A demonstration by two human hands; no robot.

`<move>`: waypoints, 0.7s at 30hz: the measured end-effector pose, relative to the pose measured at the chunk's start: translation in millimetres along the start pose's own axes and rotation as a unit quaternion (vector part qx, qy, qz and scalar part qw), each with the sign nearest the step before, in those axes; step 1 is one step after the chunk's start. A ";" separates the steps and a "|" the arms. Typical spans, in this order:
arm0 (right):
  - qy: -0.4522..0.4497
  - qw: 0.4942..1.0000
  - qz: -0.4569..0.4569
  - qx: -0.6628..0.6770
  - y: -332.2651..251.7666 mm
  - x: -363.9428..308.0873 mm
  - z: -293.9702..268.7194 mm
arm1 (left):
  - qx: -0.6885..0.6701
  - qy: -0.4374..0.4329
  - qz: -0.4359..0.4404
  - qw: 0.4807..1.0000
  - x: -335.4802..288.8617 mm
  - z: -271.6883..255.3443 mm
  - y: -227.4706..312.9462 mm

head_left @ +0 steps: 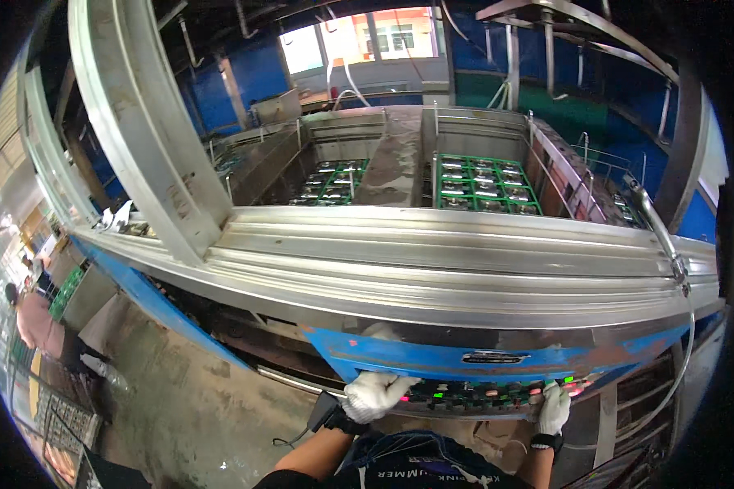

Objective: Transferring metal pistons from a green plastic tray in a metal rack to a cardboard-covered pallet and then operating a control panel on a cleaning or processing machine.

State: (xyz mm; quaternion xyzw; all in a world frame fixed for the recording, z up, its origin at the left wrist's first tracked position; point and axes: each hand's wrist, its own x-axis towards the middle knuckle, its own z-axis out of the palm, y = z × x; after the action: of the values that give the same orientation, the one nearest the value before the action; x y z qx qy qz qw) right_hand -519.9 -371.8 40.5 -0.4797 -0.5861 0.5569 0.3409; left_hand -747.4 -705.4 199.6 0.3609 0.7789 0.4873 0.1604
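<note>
My left hand (373, 394), in a white work glove, is at the left end of a control panel (465, 393) with its fingers bent together; what they hold, if anything, is hidden. Towards the right end of that panel, my right hand (554, 409), gloved likewise, has its fingers curled up against the row of controls. Which control they touch is covered by the glove. Small red and green lights glow along the panel, with dark knobs between them. A blue metal cover (432, 355) with rust marks runs just above both hands.
Beyond a wide ridged metal ledge (432, 253) lie sunken tanks with green racks (485, 186) of shiny metal parts. A slanted metal post (139, 122) rises at left. A pipe (656, 224) with a hose stands at right. Another person (42, 330) is at far left.
</note>
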 end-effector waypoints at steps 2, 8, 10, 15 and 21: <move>0.005 1.000 0.018 0.021 -0.9 -2.1 -2.2 | -0.011 0.040 -0.035 0.999 -3.7 5.8 -4.5; 0.005 0.998 0.018 0.065 13.7 0.2 -6.8 | -0.036 -0.020 -0.025 0.999 1.7 8.6 -21.0; -0.011 0.996 0.029 0.081 -11.4 -13.0 1.1 | -0.040 -0.019 -0.021 0.999 2.0 8.2 -24.5; 0.020 0.999 0.011 0.041 3.7 -5.5 -4.1 | 0.015 -0.053 -0.022 0.998 6.2 2.3 -5.8; -0.014 0.997 0.003 0.073 -7.3 -9.8 -2.1 | 0.019 -0.035 -0.041 0.998 4.0 2.1 0.8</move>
State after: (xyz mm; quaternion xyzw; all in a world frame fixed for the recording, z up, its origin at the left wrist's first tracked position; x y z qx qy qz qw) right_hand -516.3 -379.8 49.3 -0.4472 -0.5473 0.6058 0.3653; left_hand -748.5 -701.0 199.8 0.3480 0.7963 0.4524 0.2003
